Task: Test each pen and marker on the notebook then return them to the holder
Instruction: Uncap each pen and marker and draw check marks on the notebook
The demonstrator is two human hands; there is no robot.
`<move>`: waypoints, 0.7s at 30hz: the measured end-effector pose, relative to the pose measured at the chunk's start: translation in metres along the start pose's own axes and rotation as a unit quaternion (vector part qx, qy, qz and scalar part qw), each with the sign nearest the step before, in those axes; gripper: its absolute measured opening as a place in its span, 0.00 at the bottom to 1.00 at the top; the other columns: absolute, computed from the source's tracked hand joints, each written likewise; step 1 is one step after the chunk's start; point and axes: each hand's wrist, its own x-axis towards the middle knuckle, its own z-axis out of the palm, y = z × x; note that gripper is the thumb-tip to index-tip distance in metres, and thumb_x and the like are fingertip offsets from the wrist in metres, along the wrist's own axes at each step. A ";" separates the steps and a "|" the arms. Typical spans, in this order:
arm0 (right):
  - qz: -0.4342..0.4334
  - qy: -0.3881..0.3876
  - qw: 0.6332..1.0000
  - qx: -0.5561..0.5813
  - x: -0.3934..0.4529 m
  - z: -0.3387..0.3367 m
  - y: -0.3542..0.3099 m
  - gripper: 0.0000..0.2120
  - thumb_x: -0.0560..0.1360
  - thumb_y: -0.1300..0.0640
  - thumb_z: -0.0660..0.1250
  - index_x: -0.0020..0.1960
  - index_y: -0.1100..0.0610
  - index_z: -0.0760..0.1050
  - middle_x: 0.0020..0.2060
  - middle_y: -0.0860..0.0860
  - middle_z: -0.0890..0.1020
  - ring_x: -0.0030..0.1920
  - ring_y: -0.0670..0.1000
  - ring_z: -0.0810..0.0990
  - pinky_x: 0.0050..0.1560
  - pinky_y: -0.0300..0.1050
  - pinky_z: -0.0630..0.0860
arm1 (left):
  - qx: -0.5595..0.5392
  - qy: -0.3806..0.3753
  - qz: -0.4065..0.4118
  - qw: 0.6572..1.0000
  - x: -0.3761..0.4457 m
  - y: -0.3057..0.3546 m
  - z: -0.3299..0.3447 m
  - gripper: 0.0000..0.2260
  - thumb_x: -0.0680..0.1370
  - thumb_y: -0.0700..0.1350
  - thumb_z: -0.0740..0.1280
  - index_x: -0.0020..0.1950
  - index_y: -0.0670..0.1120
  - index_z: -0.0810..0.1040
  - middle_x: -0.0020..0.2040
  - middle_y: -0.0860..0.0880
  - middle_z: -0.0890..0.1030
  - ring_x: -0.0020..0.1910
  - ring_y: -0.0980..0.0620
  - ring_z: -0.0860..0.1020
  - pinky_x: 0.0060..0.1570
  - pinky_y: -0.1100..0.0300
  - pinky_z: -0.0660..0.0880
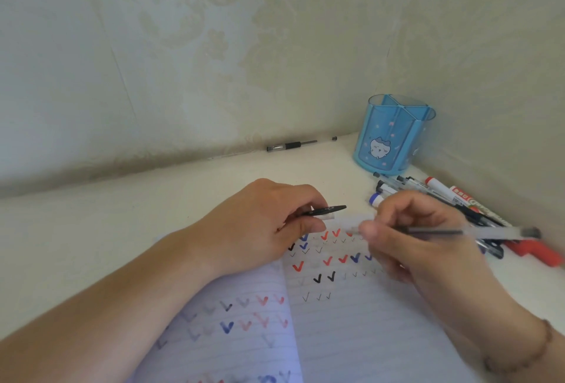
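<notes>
Left hand (269,223) fingers pinch a clear pen cap (325,211) with a black clip, held just above the far edge of the notebook (351,321). Right hand (406,239) fingers are curled around a clear-barrel pen (458,232); barrel end points right, tip side points left toward the cap, blurred. Can't tell if cap is coming off or going on.

Notebook lies open, near centre, under both hands. Both pages carry rows of check marks in red, blue and black, so plenty of testing looks done.

Right of the notebook, a pile of pens and markers (452,199) lies on the desk (122,229), near the blue holder (394,135) at far right. Holder looks empty from here, so the returning is apparently all left to do. One black-grip pen (301,145) lies apart along the far wall.
</notes>
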 end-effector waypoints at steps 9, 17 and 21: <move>-0.009 0.020 0.997 0.076 0.002 -0.010 0.002 0.04 0.66 0.63 0.66 0.35 0.56 0.78 0.26 0.59 0.75 0.24 0.56 0.73 0.22 0.37 0.63 | -0.022 0.029 0.010 0.999 0.000 0.001 0.001 0.05 0.78 0.53 0.64 0.52 0.55 0.76 0.37 0.56 0.80 0.37 0.57 0.75 0.35 0.68 0.69; -0.015 -0.013 0.999 0.046 0.004 -0.005 0.001 0.20 0.57 0.43 0.80 0.39 0.58 0.84 0.31 0.61 0.83 0.25 0.57 0.78 0.21 0.38 0.67 | -0.048 0.049 0.080 0.994 -0.001 0.010 0.004 0.07 0.80 0.48 0.65 0.53 0.47 0.80 0.35 0.56 0.78 0.34 0.57 0.76 0.35 0.64 0.72; -0.044 0.003 0.999 0.033 0.001 -0.003 0.001 0.19 0.59 0.46 0.79 0.41 0.60 0.84 0.32 0.61 0.83 0.26 0.57 0.80 0.21 0.39 0.69 | -0.083 0.048 0.056 0.994 0.000 0.013 0.005 0.05 0.79 0.45 0.66 0.51 0.48 0.82 0.32 0.55 0.78 0.30 0.55 0.75 0.30 0.66 0.70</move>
